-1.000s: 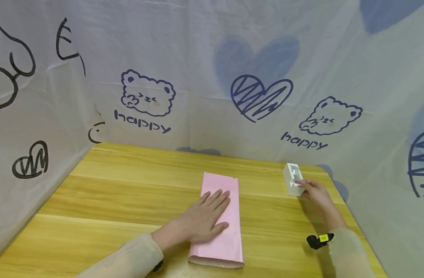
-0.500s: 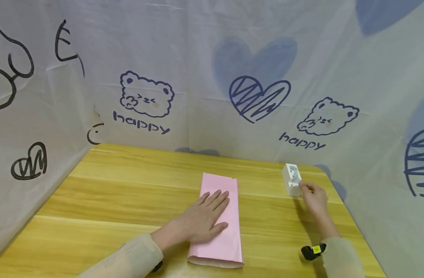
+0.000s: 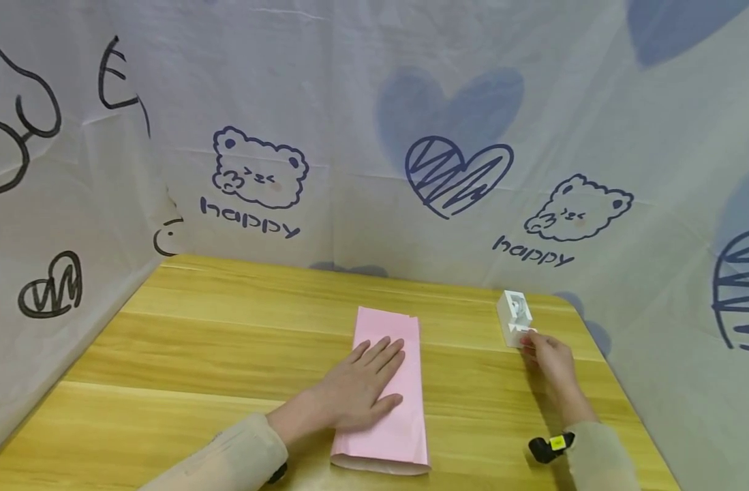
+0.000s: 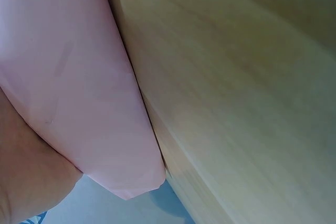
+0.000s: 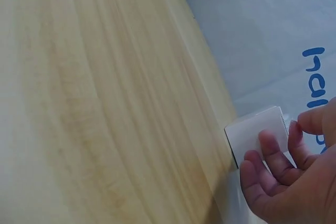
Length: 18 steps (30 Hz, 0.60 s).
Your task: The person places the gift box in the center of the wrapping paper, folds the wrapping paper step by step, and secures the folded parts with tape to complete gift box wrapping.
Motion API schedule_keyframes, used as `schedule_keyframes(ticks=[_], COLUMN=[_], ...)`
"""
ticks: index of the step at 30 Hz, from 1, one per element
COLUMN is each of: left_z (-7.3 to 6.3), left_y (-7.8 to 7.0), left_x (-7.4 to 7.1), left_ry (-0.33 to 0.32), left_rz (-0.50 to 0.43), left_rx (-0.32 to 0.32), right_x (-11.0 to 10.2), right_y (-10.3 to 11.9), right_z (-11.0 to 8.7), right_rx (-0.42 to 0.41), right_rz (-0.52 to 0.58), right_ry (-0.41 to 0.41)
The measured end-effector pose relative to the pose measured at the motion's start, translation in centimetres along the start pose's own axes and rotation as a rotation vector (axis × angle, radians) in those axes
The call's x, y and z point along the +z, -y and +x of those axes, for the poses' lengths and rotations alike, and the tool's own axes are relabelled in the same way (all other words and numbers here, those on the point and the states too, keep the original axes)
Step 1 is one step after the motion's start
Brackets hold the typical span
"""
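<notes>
My left hand [image 3: 364, 392] lies flat with spread fingers on a folded pink paper bag [image 3: 389, 436], pressing it to the table. In the left wrist view, the bag [image 4: 79, 77] fills the left side, beside part of the hand [image 4: 31, 171]. At the back right stands a small white tape dispenser box [image 3: 509, 324] with a clear roll showing in its cut-out. My right hand [image 3: 555, 365] is at its front edge, thumb and forefinger pinching the tape end there. In the right wrist view, the other fingers of the right hand [image 5: 294, 177] curl in front of the box [image 5: 257, 129].
The wooden table [image 3: 227, 327] extends around both hands. A pale cloth [image 3: 349, 102] printed with bears and hearts hangs right behind the table and along its sides. A black wrist camera [image 3: 548, 447] sits at the right sleeve.
My right hand first drew back from the box, then came slightly down and left to its front edge. The left hand and the pink paper bag have stayed in place.
</notes>
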<state>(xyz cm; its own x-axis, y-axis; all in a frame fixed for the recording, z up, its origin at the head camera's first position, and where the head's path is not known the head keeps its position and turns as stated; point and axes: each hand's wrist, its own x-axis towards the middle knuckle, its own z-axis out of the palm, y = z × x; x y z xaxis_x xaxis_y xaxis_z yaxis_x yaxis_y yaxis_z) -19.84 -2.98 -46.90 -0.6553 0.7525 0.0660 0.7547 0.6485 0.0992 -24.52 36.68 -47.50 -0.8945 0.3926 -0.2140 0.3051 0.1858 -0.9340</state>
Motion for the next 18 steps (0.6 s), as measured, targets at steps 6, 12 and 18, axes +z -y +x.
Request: schedule_keyframes(ticks=[6, 12, 18], left_z=[0.0, 0.0, 0.0], left_y=[0.0, 0.0, 0.0], left_x=[0.0, 0.1, 0.1], left_ry=[0.004, -0.004, -0.007], left_rz=[-0.003, -0.007, -0.010], left_rx=[-0.003, -0.005, -0.002], right_x=[0.1, -0.1, -0.7], right_y=[-0.3, -0.8, -1.3], right_z=[-0.6, -0.8, -0.8], right_rx=[-0.009, -0.036, -0.051], right_rz=[0.071, 0.140, 0.182], right_ry=[0.033, 0.075, 0.131])
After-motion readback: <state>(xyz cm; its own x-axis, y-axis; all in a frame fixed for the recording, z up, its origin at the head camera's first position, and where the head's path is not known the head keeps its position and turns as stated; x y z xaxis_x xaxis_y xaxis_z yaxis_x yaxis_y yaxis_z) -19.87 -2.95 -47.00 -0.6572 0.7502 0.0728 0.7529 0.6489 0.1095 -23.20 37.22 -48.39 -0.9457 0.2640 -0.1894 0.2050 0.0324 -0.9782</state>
